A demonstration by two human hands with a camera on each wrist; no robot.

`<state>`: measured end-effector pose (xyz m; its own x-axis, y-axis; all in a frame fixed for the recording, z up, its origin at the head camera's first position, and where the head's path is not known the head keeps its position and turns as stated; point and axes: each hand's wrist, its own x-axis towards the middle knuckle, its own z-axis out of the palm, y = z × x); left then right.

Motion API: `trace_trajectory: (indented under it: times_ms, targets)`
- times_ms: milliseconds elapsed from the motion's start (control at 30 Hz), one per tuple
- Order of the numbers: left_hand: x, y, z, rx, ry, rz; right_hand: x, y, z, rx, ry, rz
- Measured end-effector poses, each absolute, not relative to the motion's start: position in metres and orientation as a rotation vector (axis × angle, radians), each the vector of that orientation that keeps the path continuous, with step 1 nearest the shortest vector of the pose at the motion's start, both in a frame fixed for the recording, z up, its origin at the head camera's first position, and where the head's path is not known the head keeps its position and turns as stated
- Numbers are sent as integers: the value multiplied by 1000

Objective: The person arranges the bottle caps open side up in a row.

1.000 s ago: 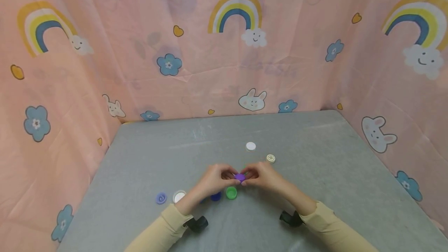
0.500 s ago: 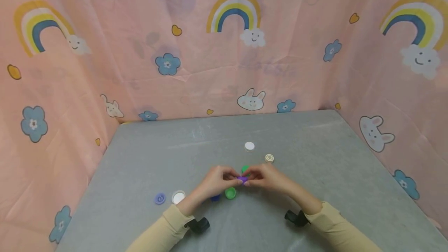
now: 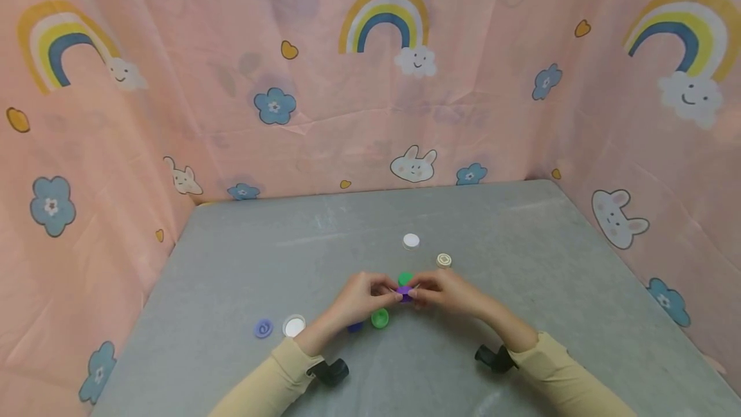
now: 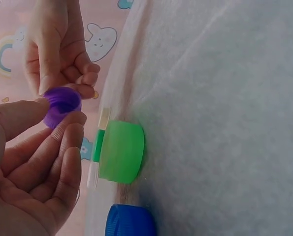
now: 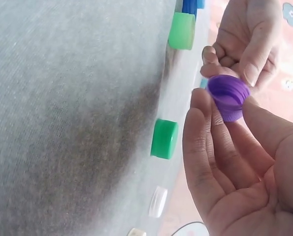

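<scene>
A purple screw cap is held above the table between both hands, its ridged hollow inside showing in the right wrist view. The left hand pinches one side of it between thumb and fingertips. On the opposite side the right hand also pinches the cap with thumb and fingers. Below and just in front lies a light green cap, hollow side up. Behind the hands sits a darker green cap. A blue cap is partly covered by the left hand in the head view.
Beyond the hands lie a white cap and a cream cap with a ringed pattern. To the left are a periwinkle swirled cap and a white disc cap. A pink printed curtain encloses the grey table.
The purple cap has turned between the fingers and shifted slightly right relative to the table. My right hand has moved a little rightward, and the dark green cap behind shows more.
</scene>
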<state>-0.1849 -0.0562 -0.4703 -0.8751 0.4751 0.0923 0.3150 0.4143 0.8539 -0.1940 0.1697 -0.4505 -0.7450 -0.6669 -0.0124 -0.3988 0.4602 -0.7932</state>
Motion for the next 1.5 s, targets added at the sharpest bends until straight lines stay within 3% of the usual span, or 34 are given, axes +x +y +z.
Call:
trace_trajectory:
  times_ms: [333,933,1500]
  targets:
    - [-188,-55,-474,853,2546,1446,-190,165,-438,-787,2300,-1235]
    - [-185,-52,-471,1064,2637,1421,-200,168,-453,-718,2165,-1269]
    - [-189,-56,-471,859,2575,1463,-198,171,-448,-658,2122,-1367]
